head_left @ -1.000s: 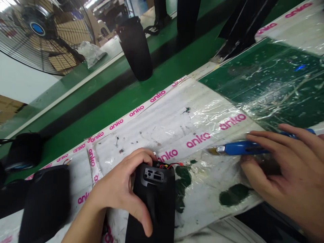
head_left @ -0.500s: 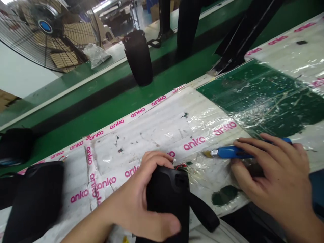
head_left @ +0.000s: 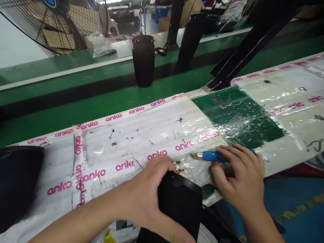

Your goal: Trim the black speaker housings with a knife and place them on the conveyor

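My left hand (head_left: 149, 189) is wrapped round a black boxy case (head_left: 178, 202) with a smooth face, at the near edge of the bench. Small thin wires with bits of red (head_left: 180, 170) show beside its far end. Over to the right, my right hand (head_left: 241, 177) holds a blue utility knife (head_left: 212, 156) low against the bench cover, its fingers over the handle. The knife's metal tip points left, toward the wires and the case. The underside of the case and part of the knife handle are hidden by my hands.
Plastic film and pink-lettered tape cover the bench (head_left: 131, 141). Another black case (head_left: 19, 182) lies at the left. Beyond, on the green belt, stands a black cup-shaped container (head_left: 143, 60). A black slanted post (head_left: 243, 54) rises behind the bench, and a fan (head_left: 73, 23) stands far left.
The view has shifted and levelled. The case in my left hand has turned, and its strap no longer shows plainly at its side. My right hand still holds the knife.
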Demonstrator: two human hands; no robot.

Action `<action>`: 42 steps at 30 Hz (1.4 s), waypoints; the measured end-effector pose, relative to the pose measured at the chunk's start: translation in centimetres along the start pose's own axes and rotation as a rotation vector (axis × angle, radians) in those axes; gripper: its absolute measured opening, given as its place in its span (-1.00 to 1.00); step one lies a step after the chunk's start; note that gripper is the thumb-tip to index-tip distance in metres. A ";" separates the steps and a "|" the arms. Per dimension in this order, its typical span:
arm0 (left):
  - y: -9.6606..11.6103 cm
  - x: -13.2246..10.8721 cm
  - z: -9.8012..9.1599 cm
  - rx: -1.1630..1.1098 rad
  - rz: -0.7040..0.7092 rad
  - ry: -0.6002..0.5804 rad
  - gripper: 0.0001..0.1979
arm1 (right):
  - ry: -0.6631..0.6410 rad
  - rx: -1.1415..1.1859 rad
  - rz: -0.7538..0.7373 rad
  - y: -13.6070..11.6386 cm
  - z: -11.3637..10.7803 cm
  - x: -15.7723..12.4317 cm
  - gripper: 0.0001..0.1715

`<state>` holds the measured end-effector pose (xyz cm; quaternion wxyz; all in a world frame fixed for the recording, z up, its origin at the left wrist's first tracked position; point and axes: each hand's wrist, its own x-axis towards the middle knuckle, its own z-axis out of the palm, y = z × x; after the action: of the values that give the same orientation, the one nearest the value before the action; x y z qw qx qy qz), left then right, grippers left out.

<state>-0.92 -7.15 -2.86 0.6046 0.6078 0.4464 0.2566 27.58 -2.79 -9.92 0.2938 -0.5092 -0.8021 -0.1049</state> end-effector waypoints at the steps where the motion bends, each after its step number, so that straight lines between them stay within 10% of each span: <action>1: -0.1 -0.3 0.3 -0.026 -0.029 0.000 -0.16 | -0.016 -0.009 0.000 -0.1 -0.1 -0.1 -0.72; 7: 1.3 -1.7 1.2 -0.090 -0.161 0.015 -0.26 | -0.140 -0.001 -0.056 -0.1 -0.3 0.1 -0.64; 14: 4.7 -3.4 -0.4 0.409 -0.230 0.088 -0.74 | -0.177 0.211 -0.034 -1.1 -4.0 1.4 -0.57; 21: 2.6 -2.5 -2.0 0.218 -0.206 -0.014 -0.54 | -0.463 0.277 -0.120 -7.1 -9.7 0.1 -0.57; 42: 2.6 -1.9 -0.3 0.112 -0.216 0.086 -0.61 | -0.461 0.154 -0.348 -9.1 -9.0 0.1 -0.27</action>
<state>-1.44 -8.23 0.14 0.5739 0.5775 0.5484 0.1905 22.84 -11.13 -1.46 0.1192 -0.3506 -0.9286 0.0257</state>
